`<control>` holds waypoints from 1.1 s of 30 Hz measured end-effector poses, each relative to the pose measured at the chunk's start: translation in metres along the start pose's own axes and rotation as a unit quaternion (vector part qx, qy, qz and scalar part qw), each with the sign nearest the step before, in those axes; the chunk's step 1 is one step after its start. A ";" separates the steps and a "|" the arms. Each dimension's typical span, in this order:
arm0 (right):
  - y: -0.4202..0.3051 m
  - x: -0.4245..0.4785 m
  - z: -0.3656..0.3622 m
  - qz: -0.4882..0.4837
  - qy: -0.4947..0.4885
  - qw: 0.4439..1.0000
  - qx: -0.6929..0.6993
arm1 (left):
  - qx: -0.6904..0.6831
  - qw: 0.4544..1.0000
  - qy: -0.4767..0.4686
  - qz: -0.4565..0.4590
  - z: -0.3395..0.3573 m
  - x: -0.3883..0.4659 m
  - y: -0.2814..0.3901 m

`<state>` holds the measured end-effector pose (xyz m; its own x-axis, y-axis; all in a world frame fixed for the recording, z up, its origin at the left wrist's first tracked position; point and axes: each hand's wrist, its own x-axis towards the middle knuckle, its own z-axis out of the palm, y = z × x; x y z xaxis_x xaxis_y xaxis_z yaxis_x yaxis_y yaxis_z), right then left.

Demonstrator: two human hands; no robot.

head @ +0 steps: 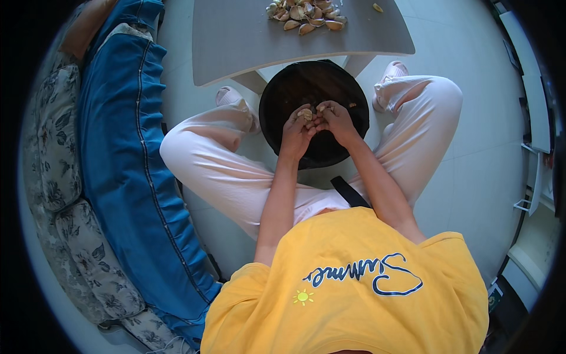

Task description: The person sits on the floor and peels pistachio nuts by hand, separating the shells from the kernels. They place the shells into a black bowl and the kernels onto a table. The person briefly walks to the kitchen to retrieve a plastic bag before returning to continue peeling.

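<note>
Both my hands meet over a round black bin (309, 152) between my knees. My left hand (299, 128) holds a pale garlic clove (305, 114) at its fingertips. Beside it, my right hand (334, 120) pinches a small pale piece, likely garlic or its skin, and its fingers touch those of my left hand. A small light scrap (352, 105) shows inside the bin, right of my hands. Beyond the bin, a heap of unpeeled garlic cloves (306, 13) lies on a grey table (239, 48). One separate clove (377, 7) lies to the right of the heap.
The table's curved front edge is just beyond the bin, with its legs (359, 64) below. A sofa with a blue cover (117, 132) and floral cushions (59, 137) runs along the left. White furniture (537, 110) stands along the right side.
</note>
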<state>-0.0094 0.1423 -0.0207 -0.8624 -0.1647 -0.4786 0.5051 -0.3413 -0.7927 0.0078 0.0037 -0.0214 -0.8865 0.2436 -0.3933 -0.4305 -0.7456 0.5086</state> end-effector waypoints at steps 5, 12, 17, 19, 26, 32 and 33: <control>0.004 0.004 -0.006 -0.003 -0.062 0.998 -0.010 | -0.038 0.999 -0.012 -0.022 -0.003 0.002 0.000; -0.015 -0.003 -0.004 0.067 -0.073 0.988 0.120 | -0.015 1.000 -0.016 -0.011 0.011 -0.003 0.013; 0.000 0.000 -0.003 0.015 -0.037 0.998 0.045 | 0.059 0.997 0.043 0.035 0.004 0.000 0.001; -0.010 -0.007 0.006 0.029 -0.015 0.996 -0.080 | 0.072 0.995 0.054 0.046 0.003 -0.001 -0.003; 0.003 -0.010 0.020 -0.119 0.001 0.871 -0.477 | 0.166 0.976 0.136 0.026 0.016 -0.006 -0.012; 0.012 -0.012 0.026 -0.215 0.056 0.843 -0.490 | -0.044 0.988 0.147 -0.025 -0.011 0.008 -0.021; 0.013 -0.011 0.024 -0.197 0.063 0.858 -0.470 | -0.029 0.989 0.145 -0.021 -0.010 0.010 -0.021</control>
<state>0.0062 0.1173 -0.0167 -0.9918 -0.0858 -0.0943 0.0303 0.5596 -0.8282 0.0098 0.0161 -0.0438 -0.7779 0.0936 -0.6214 -0.4486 -0.7752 0.4447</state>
